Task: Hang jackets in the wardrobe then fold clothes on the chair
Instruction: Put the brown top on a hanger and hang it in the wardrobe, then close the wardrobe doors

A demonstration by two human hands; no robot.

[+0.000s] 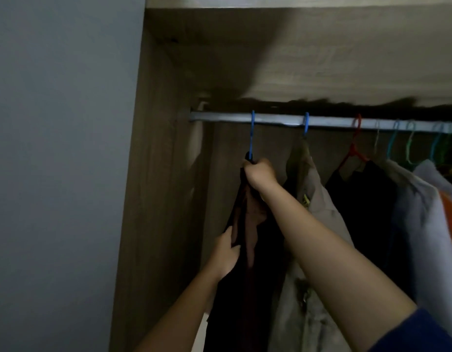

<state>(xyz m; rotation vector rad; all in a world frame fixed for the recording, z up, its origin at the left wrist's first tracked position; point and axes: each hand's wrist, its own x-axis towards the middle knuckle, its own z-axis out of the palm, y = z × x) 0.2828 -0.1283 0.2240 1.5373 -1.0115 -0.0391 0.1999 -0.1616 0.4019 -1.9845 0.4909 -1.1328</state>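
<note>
Right hand [259, 174] grips jacket [245, 301], hanger [251, 138] mostly hidden; left hand [226, 255] seemingly pinches it.

A dark jacket [247, 262] with a brownish lining hangs on a blue hanger [251, 138], whose hook sits over the metal rail [275, 121] near the left end of the wardrobe [156, 174]. The right hand [259, 174] grips its collar at the hanger's neck; the left hand [226, 255] pinches its front edge lower down. Just to its right on the rail, a beige jacket [319, 214] hangs from a second blue hanger [306, 127].
</note>
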